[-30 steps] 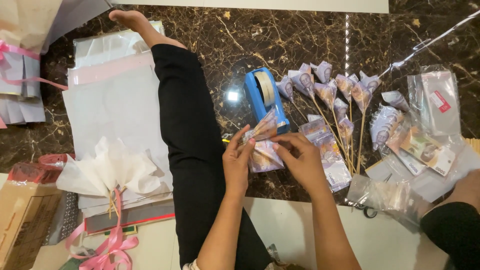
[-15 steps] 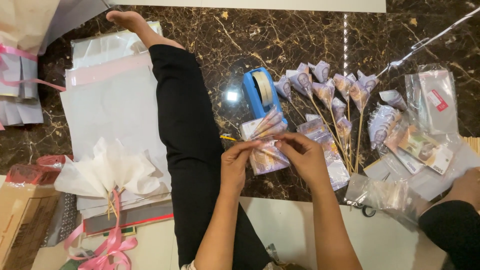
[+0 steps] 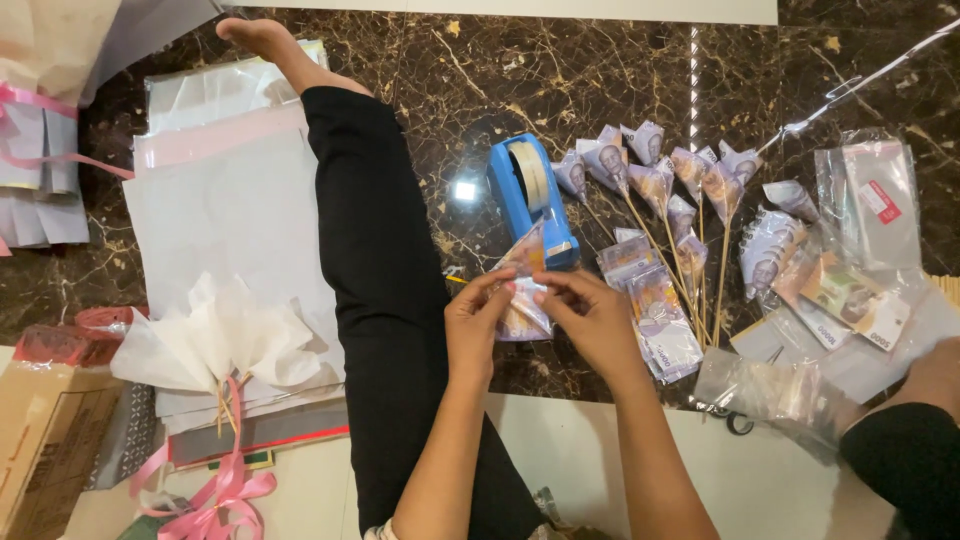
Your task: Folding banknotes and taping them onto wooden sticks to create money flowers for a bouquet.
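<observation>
Banknote (image 3: 522, 290) pinched between both hands, folded and partly wrapped in clear film, just above the black trouser leg (image 3: 385, 300). Left hand (image 3: 478, 325) gripping its left edge with thumb and fingertips; right hand (image 3: 592, 320) pinching its right edge, fingers curled. One blue tape dispenser (image 3: 533, 200) touching the note's top, just beyond the hands. Right of the right hand: a small flat stack of banknotes (image 3: 655, 315), then roughly ten note cones on thin sticks (image 3: 670, 185), fanned. Farther right: clear plastic sleeves (image 3: 870, 205), one with a small red-and-white label. Another person's dark sleeve (image 3: 905, 465) at far right. Left of the left hand, past the leg: white paper sheets (image 3: 215, 215) and one white tissue bunch (image 3: 215, 335) tied with pink ribbon
</observation>
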